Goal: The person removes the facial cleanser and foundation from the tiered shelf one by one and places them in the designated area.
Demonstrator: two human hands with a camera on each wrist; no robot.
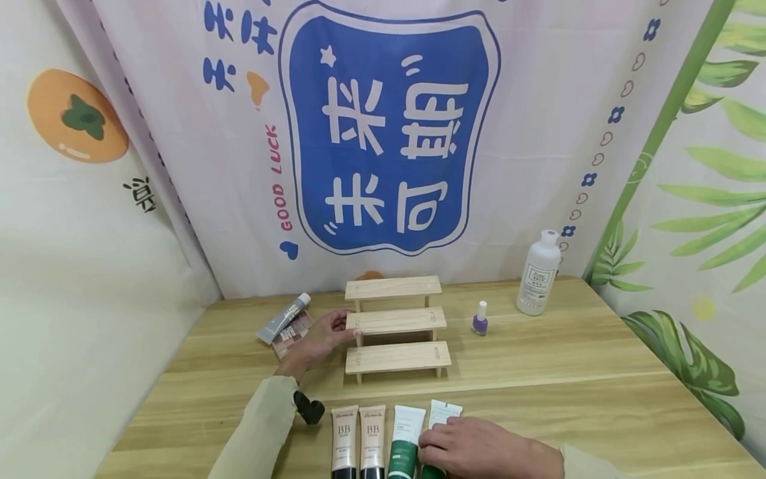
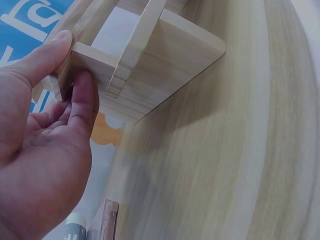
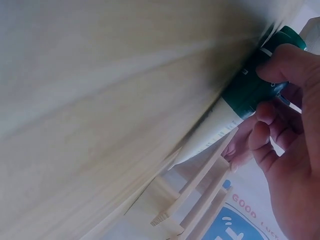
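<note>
My left hand (image 1: 320,340) grips the left end of the middle step of a small three-step wooden display stand (image 1: 395,321). In the left wrist view, the thumb lies over the board's edge (image 2: 95,55) and the fingers are curled beneath it. At the front right, my right hand (image 1: 479,446) holds a white-and-green squeeze tube (image 1: 444,409) lying on the table. The right wrist view shows thumb and fingers on its green part (image 3: 250,85). Just left of it lie a second white-and-green tube (image 1: 407,436) and two beige BB cream tubes (image 1: 344,436), (image 1: 372,436).
A grey tube (image 1: 284,319) leans across a makeup palette (image 1: 293,336) at the back left of the wooden table (image 1: 538,379). Right of the stand are a purple nail polish bottle (image 1: 480,322) and a tall white bottle (image 1: 538,276). Printed cloth hangs behind.
</note>
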